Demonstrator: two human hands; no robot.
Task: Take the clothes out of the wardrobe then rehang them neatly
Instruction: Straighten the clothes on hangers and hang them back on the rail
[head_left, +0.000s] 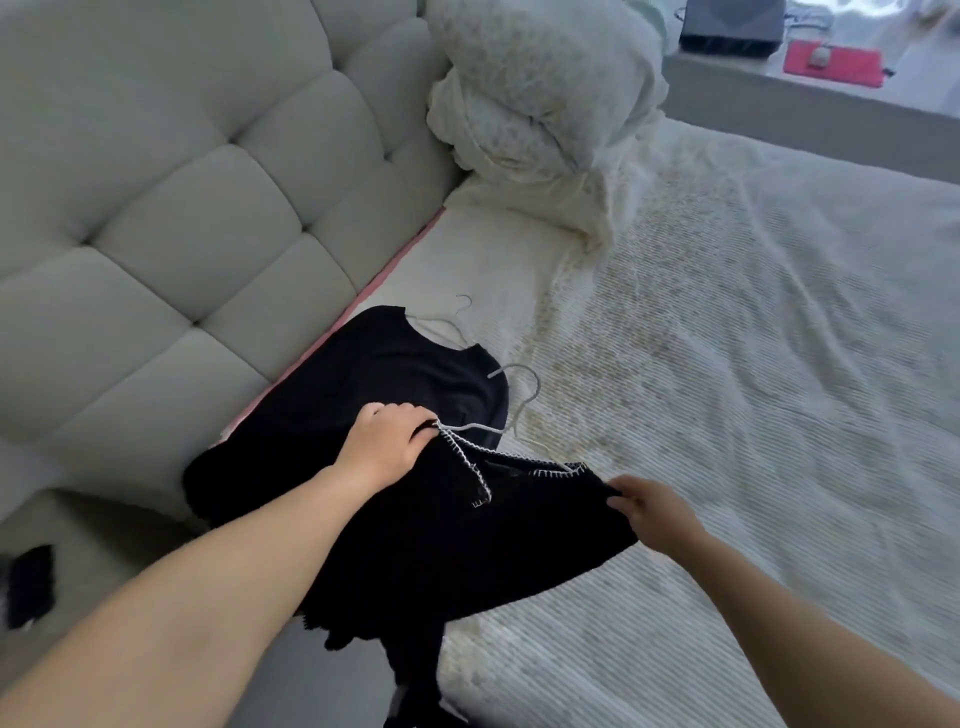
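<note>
I see a black knit garment (467, 545) with white blanket-stitch trim (470, 462) along its neckline, held up over the near edge of the bed (753, 364). The fabric is dark and dense; its lower edge hangs ragged below my forearm, down past the bed's side. The trim runs in a V from the shoulder to a small squared end at mid-chest.

My left hand (384, 441) has its grip closed over the garment's left shoulder, fingers curled round the fabric together with the end of a thin grey wire hanger (511, 410). The hanger's arm passes out from under my fingers and its hook rises over the bedspread, just beyond the neckline. My right hand (649, 512) pinches the garment's right shoulder edge, thumb and fingers curled onto the cloth.

A second black top (395, 379) lies flat on the bed beyond the held garment, beside the padded headboard (171, 182). It has a plain round neck, and a white hanger (452, 325) sits inside it with the hook pointing toward the pillows. The held garment overlaps its lower part.

The bed carries a cream textured bedspread. A heap of pale bedding (540, 98) is piled against the headboard. On the ledge (810, 104) behind the bed stand a dark box (732, 26) and a red flat item (831, 65); their detail is blurred. A small dark object (31, 584) lies at far left.
</note>
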